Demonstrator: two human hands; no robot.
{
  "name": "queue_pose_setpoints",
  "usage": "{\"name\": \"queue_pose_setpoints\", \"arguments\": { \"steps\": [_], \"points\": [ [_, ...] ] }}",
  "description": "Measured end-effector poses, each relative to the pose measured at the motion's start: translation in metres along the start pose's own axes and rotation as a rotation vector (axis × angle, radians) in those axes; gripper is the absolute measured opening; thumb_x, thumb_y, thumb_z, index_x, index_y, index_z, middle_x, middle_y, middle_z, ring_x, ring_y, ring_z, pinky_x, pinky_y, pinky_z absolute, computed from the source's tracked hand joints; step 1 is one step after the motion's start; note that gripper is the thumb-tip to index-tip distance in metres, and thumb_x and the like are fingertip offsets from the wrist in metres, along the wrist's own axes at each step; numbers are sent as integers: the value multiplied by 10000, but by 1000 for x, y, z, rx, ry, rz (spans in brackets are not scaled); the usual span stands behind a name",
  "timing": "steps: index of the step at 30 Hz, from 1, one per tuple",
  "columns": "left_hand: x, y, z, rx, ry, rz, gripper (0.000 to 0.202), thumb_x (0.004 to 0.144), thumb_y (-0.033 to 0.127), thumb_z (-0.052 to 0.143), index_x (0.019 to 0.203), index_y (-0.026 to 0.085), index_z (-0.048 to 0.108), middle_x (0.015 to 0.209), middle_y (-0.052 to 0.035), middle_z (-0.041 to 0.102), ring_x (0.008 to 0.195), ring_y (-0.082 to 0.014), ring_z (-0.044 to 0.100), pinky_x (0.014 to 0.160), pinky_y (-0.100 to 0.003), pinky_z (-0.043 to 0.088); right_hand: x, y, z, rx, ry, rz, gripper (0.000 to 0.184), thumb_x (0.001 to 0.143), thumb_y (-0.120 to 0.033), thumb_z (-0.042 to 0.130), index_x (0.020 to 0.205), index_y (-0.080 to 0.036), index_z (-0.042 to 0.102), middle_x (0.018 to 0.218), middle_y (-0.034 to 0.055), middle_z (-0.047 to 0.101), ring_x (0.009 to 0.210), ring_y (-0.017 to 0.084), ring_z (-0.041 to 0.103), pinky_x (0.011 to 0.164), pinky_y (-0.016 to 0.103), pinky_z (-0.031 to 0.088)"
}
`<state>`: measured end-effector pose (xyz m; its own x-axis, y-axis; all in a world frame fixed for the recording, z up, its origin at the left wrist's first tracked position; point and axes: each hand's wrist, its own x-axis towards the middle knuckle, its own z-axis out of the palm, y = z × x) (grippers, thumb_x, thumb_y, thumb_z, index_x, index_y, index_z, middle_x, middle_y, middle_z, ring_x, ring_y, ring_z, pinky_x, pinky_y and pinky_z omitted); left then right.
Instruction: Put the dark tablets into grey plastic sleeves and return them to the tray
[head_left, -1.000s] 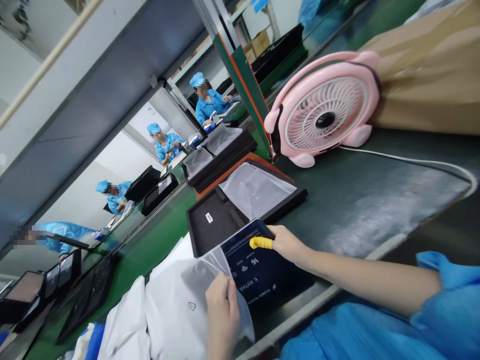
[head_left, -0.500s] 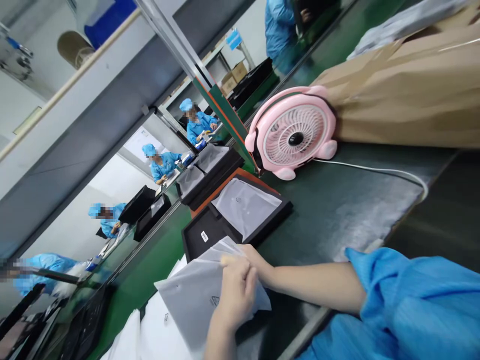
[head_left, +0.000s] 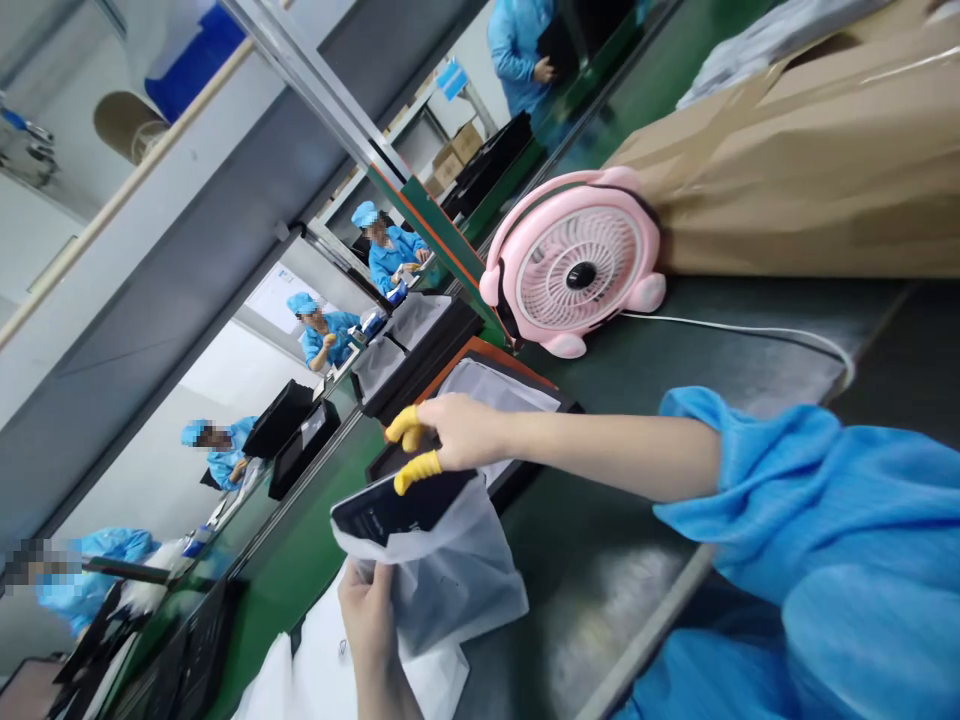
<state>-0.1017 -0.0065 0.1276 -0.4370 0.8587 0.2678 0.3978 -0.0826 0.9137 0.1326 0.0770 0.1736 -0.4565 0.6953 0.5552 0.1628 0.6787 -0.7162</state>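
Observation:
My left hand (head_left: 371, 620) grips the mouth of a frosted white plastic bag (head_left: 469, 575), thumb in front. Sticking out of the bag's opening is a flat black device (head_left: 397, 510), tablet-like, with small pale print; its lower part lies inside the bag. Above its exposed edge is my right hand (head_left: 442, 435), wearing yellow finger cots. Its fingers are apart from the thumb, and the thumb tip is at the device's edge; whether it touches is unclear. Behind the right hand, a black tray (head_left: 517, 475) holds a bagged flat item (head_left: 495, 375), partly covered by my forearm.
White bags or sheets (head_left: 322, 650) lie beneath my left hand. A pink fan (head_left: 581, 275) with a white cord stands on the green bench (head_left: 720, 375), beside a brown paper-covered pile (head_left: 795, 180). Stacked black trays (head_left: 427, 355) stand beyond a metal post. Several co-workers in blue sit across the line.
Both hands were together at the flat bag's edge. Now the bag's mouth is open with the black device partly inside. My right hand has moved up, its fingers spread.

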Motion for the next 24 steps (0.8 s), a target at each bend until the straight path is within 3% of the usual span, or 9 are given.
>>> {"name": "queue_pose_setpoints", "arguments": {
  "steps": [3,6,10,14,18,20,21,24],
  "points": [
    [-8,-21,12,-290,166,-86,547,323,519,788,659,128,604,608,-38,640,623,-173,606,610,-253,474,-10,17,-7,-1,86,46,618,596,-571,655,1077,-191,577,984,43,649,909,178,596,801,265,425],
    [-16,-32,25,-435,202,-133,565,333,506,799,711,130,611,631,-43,646,654,-176,619,657,-269,484,-22,37,-1,-64,17,138,677,529,-584,685,1054,-167,592,989,71,645,888,210,597,770,287,437],
    [-23,-42,33,-474,201,-166,587,398,501,789,821,128,626,711,-72,665,758,-207,636,708,-281,482,-24,46,8,-84,-71,228,369,627,-499,646,768,-159,669,725,39,663,670,169,594,626,259,425],
    [-22,-53,29,-503,172,-199,607,417,458,801,905,137,634,767,-85,678,815,-226,640,718,-278,482,-11,41,10,7,62,193,212,647,-389,649,682,-181,674,688,21,666,663,161,588,636,260,420],
    [-18,-64,23,-490,84,-172,629,426,400,812,968,133,637,849,-111,684,840,-245,640,728,-296,490,-4,38,14,431,341,110,347,666,-501,607,736,-164,642,747,43,662,696,154,590,663,272,446],
    [-17,-68,20,-480,78,-151,606,452,401,802,971,136,640,865,-114,684,844,-242,640,735,-297,491,-7,40,18,582,415,93,419,628,-541,631,784,-152,625,778,50,650,708,150,584,671,277,452],
    [-17,-70,19,-477,76,-142,589,469,403,796,970,136,640,868,-114,684,848,-238,640,743,-297,489,-10,41,20,604,383,93,450,594,-538,662,817,-149,624,785,48,644,715,149,580,673,278,452],
    [-18,-69,17,-484,90,-106,590,468,416,793,961,133,637,864,-115,681,844,-236,640,741,-295,486,-21,44,30,559,109,165,520,489,-487,748,871,-151,641,758,34,639,698,150,568,647,273,445]
  ]
}}
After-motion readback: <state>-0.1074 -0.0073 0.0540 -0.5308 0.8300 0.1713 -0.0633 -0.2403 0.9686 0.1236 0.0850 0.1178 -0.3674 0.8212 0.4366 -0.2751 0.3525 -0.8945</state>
